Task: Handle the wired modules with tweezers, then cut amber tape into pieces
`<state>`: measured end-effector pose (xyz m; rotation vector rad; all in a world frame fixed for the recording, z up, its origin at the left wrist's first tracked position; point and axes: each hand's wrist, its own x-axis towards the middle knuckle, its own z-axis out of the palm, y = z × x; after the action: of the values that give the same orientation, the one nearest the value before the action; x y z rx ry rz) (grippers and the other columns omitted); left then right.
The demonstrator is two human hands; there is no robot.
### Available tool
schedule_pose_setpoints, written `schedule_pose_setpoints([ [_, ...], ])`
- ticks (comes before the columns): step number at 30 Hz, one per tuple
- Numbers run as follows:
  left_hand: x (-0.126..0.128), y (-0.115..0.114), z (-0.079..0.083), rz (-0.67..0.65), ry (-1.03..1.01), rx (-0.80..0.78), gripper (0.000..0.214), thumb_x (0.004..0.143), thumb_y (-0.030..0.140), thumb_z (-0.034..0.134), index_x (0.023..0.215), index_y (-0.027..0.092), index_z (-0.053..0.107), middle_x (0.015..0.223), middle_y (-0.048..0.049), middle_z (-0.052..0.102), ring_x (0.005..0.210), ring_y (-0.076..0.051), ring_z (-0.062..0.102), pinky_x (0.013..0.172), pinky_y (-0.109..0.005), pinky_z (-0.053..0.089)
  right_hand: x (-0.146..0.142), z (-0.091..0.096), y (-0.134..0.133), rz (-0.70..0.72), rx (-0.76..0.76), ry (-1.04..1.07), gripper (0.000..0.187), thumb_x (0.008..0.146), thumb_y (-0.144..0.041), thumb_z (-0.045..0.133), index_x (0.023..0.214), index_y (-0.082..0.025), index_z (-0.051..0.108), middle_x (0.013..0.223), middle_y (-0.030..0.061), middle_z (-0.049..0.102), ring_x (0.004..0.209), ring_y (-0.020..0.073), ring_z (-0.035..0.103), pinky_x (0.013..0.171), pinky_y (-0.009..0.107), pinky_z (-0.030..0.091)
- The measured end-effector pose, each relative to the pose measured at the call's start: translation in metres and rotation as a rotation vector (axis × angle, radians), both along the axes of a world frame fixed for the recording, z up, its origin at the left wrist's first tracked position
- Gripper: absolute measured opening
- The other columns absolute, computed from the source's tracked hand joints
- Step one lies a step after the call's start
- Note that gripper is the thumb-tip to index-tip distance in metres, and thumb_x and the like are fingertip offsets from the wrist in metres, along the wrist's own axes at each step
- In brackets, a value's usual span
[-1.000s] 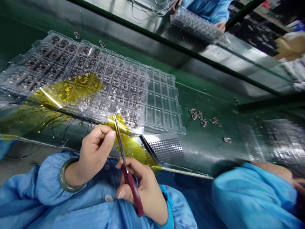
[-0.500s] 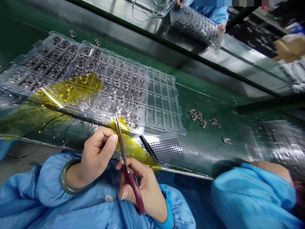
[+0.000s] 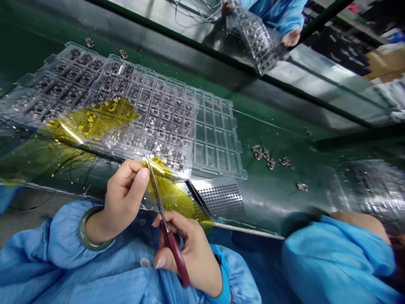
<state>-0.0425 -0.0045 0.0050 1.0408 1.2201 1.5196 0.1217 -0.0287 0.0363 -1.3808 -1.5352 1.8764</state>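
My right hand [image 3: 186,249] is wrapped round dark red-handled scissors [image 3: 174,249], their blades pointing up and to the left. The blades lie across a yellow see-through film [image 3: 174,194] by the tray's front edge. Thumb and forefinger of my left hand [image 3: 126,194] pinch the film's end beside the blade tips. Beyond both hands spread clear plastic trays [image 3: 218,135], with small circuit boards [image 3: 152,120] in many of their pockets. Another piece of yellow film [image 3: 110,116] lies over the boards on the left.
A sheet with a grid of small dark squares [image 3: 220,196] lies right of my hands. Loose small parts [image 3: 262,154] dot the green bench [image 3: 268,194]. Thin black wires [image 3: 76,162] hang over the front edge. Across the bench a person holds a clear tray [image 3: 257,38]; a blue sleeve [image 3: 335,257] is at right.
My left hand has moved slightly left with the film's end, and the scissor blades have swung left with it. The person across has tilted the clear tray downward.
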Motion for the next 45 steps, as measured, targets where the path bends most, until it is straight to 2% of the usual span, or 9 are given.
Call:
schedule_pose_setpoints([
  [11, 0.004, -0.003, -0.002, 0.025, -0.004, 0.059, 0.019, 0.098, 0.027, 0.051, 0.079, 0.021, 0.051, 0.057, 0.0069, 0.041, 0.046, -0.007, 0.036, 0.042, -0.020, 0.031, 0.001, -0.004, -0.001, -0.021, -0.011, 0.041, 0.070, 0.055, -0.075, 0.076, 0.086, -0.015, 0.062, 0.052, -0.0060, 0.043, 0.048, 0.0093, 0.032, 0.044, 0.022, 0.024],
  [19, 0.005, -0.005, -0.002, 0.001, -0.073, 0.033, 0.018, 0.097, 0.029, 0.053, 0.081, 0.020, 0.052, 0.057, 0.0071, 0.040, 0.046, -0.007, 0.034, 0.041, -0.017, 0.030, 0.002, -0.003, -0.002, -0.039, -0.047, 0.089, 0.069, 0.054, -0.074, 0.078, 0.084, -0.014, 0.061, 0.049, -0.0078, 0.039, 0.047, 0.0079, 0.028, 0.043, 0.022, 0.022],
  [45, 0.011, -0.011, 0.000, -0.093, -0.197, 0.016, 0.019, 0.098, 0.028, 0.050, 0.080, 0.021, 0.049, 0.058, 0.0069, 0.037, 0.048, -0.007, 0.032, 0.043, -0.017, 0.029, -0.001, -0.002, 0.001, -0.030, -0.059, 0.102, 0.071, 0.055, -0.076, 0.076, 0.086, -0.014, 0.061, 0.050, -0.0074, 0.043, 0.046, 0.0076, 0.031, 0.043, 0.021, 0.024],
])
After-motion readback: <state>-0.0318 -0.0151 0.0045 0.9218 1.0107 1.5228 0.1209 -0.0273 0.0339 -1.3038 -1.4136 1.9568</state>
